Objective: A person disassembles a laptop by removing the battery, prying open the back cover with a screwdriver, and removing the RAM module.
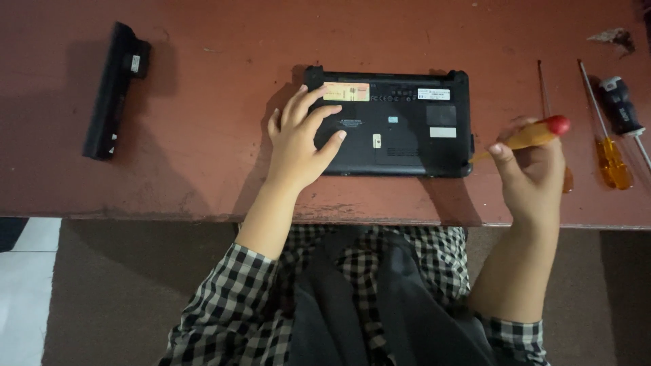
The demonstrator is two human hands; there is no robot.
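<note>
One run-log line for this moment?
left hand: flat on laptop underside | right hand: holds screwdriver at laptop's right edge | battery: apart, left

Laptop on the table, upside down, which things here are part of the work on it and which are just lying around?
In use:
- black laptop, underside up, left hand flat on it
- screwdriver with amber, red-capped grip, held in the right hand, pointed toward the laptop's right corner

Lying about:
- long black battery pack, far left
- amber screwdriver, far right
- black-handled screwdriver beside it
</note>
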